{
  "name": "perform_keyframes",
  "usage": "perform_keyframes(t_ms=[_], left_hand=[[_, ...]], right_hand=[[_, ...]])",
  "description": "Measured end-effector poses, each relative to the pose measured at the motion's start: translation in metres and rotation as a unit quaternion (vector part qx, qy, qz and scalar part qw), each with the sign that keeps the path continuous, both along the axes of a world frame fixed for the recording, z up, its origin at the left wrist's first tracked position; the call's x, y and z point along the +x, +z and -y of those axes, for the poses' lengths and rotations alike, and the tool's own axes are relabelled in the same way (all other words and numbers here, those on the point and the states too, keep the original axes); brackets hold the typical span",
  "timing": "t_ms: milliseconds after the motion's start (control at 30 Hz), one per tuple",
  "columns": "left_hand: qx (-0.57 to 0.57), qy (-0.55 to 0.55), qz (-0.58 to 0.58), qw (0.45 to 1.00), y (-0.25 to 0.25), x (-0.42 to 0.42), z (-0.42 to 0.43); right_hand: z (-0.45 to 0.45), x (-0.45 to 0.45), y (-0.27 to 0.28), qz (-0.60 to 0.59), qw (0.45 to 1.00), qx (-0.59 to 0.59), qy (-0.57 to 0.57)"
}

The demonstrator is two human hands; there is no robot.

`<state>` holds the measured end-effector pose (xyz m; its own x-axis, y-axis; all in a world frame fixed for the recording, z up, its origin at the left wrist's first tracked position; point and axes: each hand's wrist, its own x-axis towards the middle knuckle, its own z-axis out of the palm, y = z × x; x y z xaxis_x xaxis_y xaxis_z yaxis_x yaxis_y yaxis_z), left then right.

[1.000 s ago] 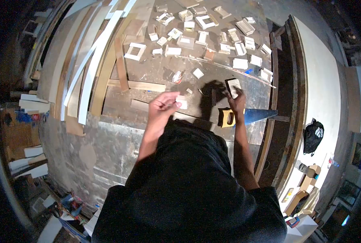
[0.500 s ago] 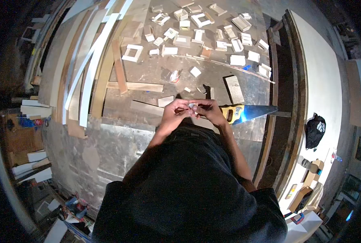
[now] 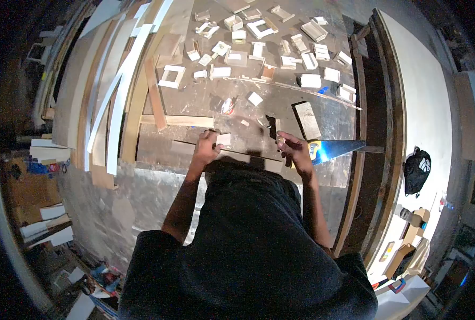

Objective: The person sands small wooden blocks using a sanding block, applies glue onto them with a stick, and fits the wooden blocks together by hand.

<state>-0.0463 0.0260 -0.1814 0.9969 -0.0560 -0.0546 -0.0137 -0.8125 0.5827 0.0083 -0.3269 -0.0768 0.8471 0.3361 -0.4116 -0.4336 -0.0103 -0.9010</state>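
Near the bench's (image 3: 195, 96) front edge, my two hands work apart, a small pale block (image 3: 223, 139) by the left.

Just beside my left hand (image 3: 207, 148), on its right side, the block lies with its long axis roughly along the front edge; the left is much the nearer hand, its fingers curled, though I can't tell if they grip anything. My right hand (image 3: 294, 152) has thumb and fingers drawn close together, beside a dark narrow thing (image 3: 271, 127); whether they pinch something is too small to tell. Right of that hand, the saw (image 3: 337, 150) points its blade toward the bench's right edge. Farther out, a thick pale board (image 3: 308, 121) slants away from me, and small wooden pieces (image 3: 310, 80) scatter toward the far edge.
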Motion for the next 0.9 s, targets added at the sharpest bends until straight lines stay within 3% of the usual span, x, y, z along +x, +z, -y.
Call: perform_keyframes(t_ms=[133,300,500,600,733,867,900], left_hand=[[0.032,-0.07,0.016,0.997,0.005,0.005,0.0],[-0.038,0.013,0.054,0.998,0.015,0.011,0.011],[-0.18,0.017,0.117,0.977,0.103,0.026,0.06],[-0.336,0.011,0.005,0.942,0.154,0.03,0.08],[-0.417,-0.028,0.085,0.904,0.186,0.033,0.099],[-0.41,-0.026,0.06,0.91,0.224,0.03,0.107],[-0.478,-0.02,0.076,0.875,0.23,0.03,0.113]], right_hand=[[0.004,0.004,-0.018,0.008,1.0,0.003,-0.027],[0.002,0.008,0.003,0.002,0.999,0.014,-0.028],[-0.007,0.008,0.045,-0.031,0.997,0.067,-0.022],[-0.011,0.01,0.067,0.022,0.997,0.072,-0.018],[-0.019,0.01,0.108,0.1,0.994,0.042,-0.025],[-0.031,0.006,0.151,0.229,0.973,-0.034,-0.001],[-0.032,0.004,0.162,0.264,0.962,-0.073,0.019]])
